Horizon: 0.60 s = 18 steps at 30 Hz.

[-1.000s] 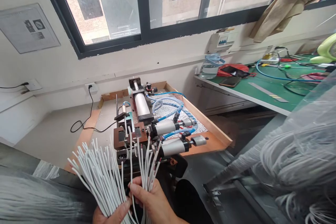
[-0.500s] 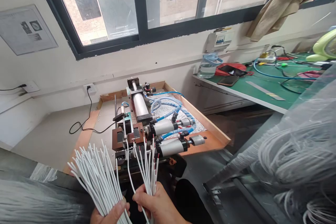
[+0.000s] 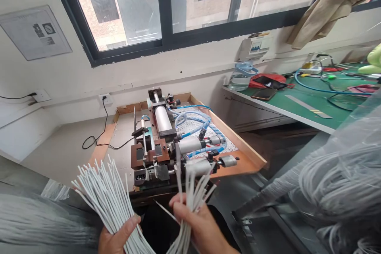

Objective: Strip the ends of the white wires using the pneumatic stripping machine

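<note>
My left hand [image 3: 120, 236] is closed round a thick bundle of white cables [image 3: 107, 196], whose cut ends fan out upward. A smaller bunch of white cables [image 3: 190, 190], smeared by motion, is gripped in my right hand [image 3: 195, 218]. One cable of that bunch points off to the left, below my thumb. Just beyond both hands stands a pneumatic machine [image 3: 154, 154] with metal cylinders and brown clamp blocks. Neither bundle touches the machine's clamp blocks.
The machine sits in a wooden-edged tray [image 3: 238, 139] with blue air hoses [image 3: 205, 127]. On the right is a green bench [image 3: 300, 103] with a water jug [image 3: 239, 77] and a phone [image 3: 264, 94]. Plastic-wrapped cable coils [image 3: 336, 166] fill the right side; more wrapped cables [image 3: 44, 222] lie left.
My right hand has moved right with its bunch, away from the left bundle. The cable that stood upright between the two bundles is no longer there. The view has shifted slightly.
</note>
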{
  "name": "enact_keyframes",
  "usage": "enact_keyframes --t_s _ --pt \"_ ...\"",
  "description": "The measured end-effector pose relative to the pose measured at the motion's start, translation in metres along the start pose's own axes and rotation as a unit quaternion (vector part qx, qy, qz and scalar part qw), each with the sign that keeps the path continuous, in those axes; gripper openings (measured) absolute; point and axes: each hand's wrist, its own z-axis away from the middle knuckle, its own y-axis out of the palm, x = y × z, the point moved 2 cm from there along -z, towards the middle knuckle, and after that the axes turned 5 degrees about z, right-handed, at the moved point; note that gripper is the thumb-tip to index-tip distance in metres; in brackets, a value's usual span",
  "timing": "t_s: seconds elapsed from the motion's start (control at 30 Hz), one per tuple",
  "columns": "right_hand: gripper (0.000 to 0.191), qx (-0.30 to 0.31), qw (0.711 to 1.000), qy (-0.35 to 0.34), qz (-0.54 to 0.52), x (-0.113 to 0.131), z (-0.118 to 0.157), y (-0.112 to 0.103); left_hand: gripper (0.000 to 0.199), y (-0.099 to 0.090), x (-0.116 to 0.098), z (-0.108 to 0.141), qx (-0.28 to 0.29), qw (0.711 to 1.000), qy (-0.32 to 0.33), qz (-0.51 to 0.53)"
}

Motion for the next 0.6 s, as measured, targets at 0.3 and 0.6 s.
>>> enact_keyframes --t_s 0.3,0.6 --pt "0.006 -0.118 0.923 -0.288 0.226 0.063 -0.003 -0.008 0.027 0.021 0.000 0.010 0.018 1.000 0.021 0.000" --pt "0.023 0.095 0.995 0.025 0.008 -0.026 -0.020 0.050 0.032 0.015 0.003 -0.001 0.094 0.993 0.027 -0.072"
